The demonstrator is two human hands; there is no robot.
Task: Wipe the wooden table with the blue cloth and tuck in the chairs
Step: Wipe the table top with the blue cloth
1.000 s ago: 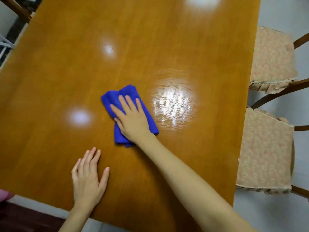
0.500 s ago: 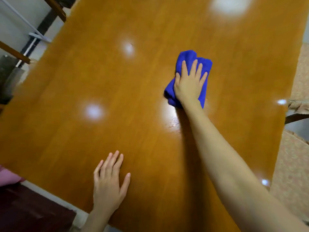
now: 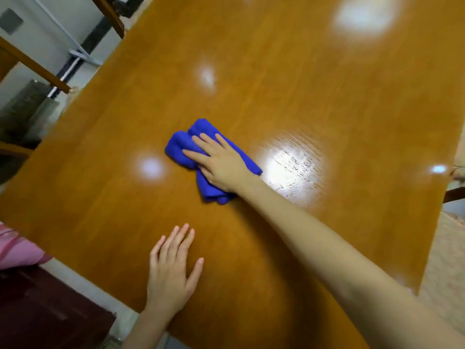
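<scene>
Pressing the blue cloth [image 3: 185,147] on the wooden table [image 3: 289,79], right hand [image 3: 221,165] flat

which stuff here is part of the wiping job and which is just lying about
Part of the job: blue cloth, pressed flat under the right hand; wooden table, with the left hand resting on it; cushioned chair at the right edge.
Just lying about: pink fabric at the left edge; dark brown furniture below it; white pipe at the upper left.
</scene>
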